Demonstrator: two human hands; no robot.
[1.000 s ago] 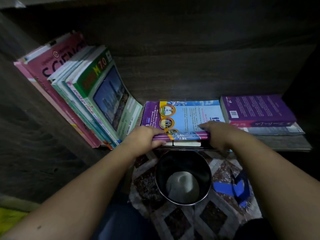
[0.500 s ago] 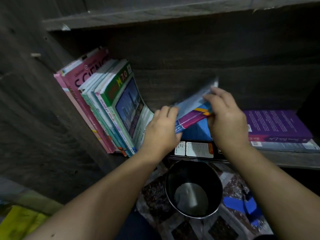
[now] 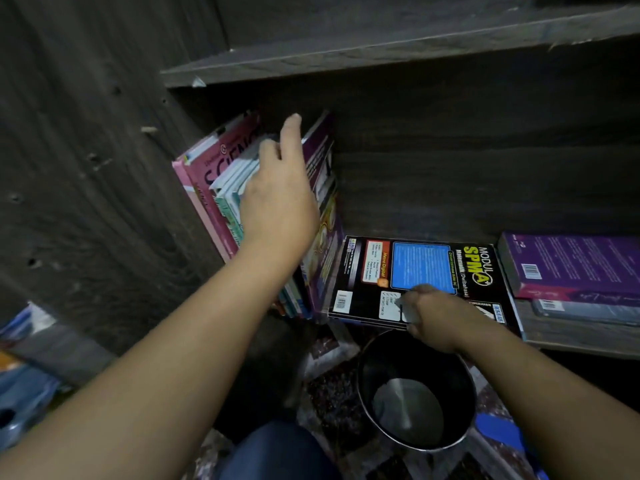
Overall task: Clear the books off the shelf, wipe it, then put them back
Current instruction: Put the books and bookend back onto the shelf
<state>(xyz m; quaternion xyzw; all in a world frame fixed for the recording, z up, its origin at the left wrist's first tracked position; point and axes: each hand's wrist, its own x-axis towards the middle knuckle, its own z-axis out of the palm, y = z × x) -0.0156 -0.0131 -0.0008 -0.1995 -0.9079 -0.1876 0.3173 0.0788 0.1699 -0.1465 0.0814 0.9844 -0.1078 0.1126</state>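
Stood upright now, one purple workbook (image 3: 320,157) meets flat left hand (image 3: 277,199); right hand (image 3: 433,317) pinches one black book (image 3: 356,271).

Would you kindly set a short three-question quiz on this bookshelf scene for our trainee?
1. True or false: the black Modul SPM book stands upright.
2. Which hand rests on the leaning books? A: left. B: right.
3. Which subject is printed on the pink book?

Key:
1. False: it lies flat, with the right hand at its front edge.
2. A, the left hand.
3. Science.
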